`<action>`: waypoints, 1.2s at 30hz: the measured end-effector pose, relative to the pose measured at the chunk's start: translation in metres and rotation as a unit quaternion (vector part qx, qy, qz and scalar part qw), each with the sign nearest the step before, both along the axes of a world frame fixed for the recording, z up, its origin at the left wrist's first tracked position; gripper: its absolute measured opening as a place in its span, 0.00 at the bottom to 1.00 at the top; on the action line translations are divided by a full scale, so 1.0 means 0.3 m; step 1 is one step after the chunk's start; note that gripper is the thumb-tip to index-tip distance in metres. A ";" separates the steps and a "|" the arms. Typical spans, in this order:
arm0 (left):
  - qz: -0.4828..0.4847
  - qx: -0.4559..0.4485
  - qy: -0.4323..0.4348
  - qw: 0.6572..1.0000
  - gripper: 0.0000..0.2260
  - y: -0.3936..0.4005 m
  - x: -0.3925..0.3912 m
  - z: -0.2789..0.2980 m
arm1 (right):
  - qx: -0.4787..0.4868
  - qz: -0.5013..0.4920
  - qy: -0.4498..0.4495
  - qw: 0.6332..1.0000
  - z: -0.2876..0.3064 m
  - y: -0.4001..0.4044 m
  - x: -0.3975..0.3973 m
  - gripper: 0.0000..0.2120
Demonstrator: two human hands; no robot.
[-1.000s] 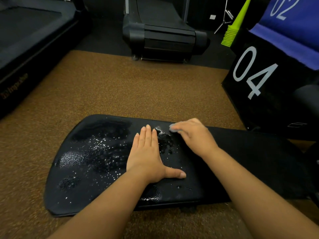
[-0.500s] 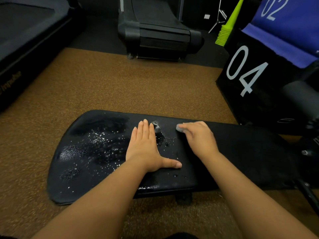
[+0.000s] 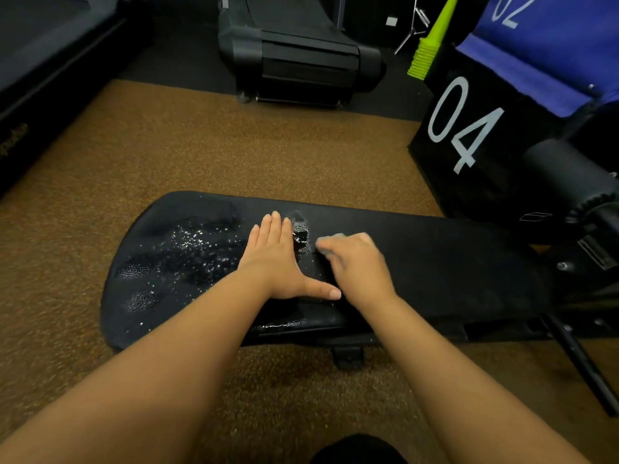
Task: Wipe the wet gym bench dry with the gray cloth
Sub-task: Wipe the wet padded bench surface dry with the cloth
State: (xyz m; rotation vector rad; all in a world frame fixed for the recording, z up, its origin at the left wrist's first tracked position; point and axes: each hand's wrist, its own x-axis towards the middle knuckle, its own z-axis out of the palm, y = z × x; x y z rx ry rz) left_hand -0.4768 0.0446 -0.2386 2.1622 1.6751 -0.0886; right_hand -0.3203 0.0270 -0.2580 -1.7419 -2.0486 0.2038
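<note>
Your right hand (image 3: 360, 262) bunches the soft, light cloth (image 3: 330, 242) on the desk (image 3: 452, 262); your left hand (image 3: 279, 259) lies flat. Press firmly toward the slick droplets (image 3: 187, 249) at 9 o'clock.

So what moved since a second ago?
The right hand slid the gray cloth a little toward the person, away from the bench's far edge. The left hand stayed flat, and the droplets to its left remain.

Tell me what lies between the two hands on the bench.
In the head view, a small wet patch of bench pad lies between left hand and right hand.
</note>
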 end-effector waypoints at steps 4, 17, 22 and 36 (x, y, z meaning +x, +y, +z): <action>-0.017 -0.006 0.033 0.999 0.72 -0.082 -0.061 -0.010 | 0.015 0.070 0.045 0.996 -0.004 -0.074 0.077 0.12; -0.031 0.044 0.031 0.998 0.70 -0.141 -0.077 -0.038 | 0.077 0.125 -0.006 0.989 -0.026 -0.203 0.092 0.11; -0.022 0.043 0.033 0.998 0.71 -0.142 -0.071 -0.035 | 0.024 -0.078 0.038 0.996 -0.014 -0.104 0.070 0.11; -0.017 0.036 0.031 0.999 0.72 -0.134 -0.071 -0.043 | 0.108 0.002 0.029 0.994 -0.036 -0.197 0.059 0.10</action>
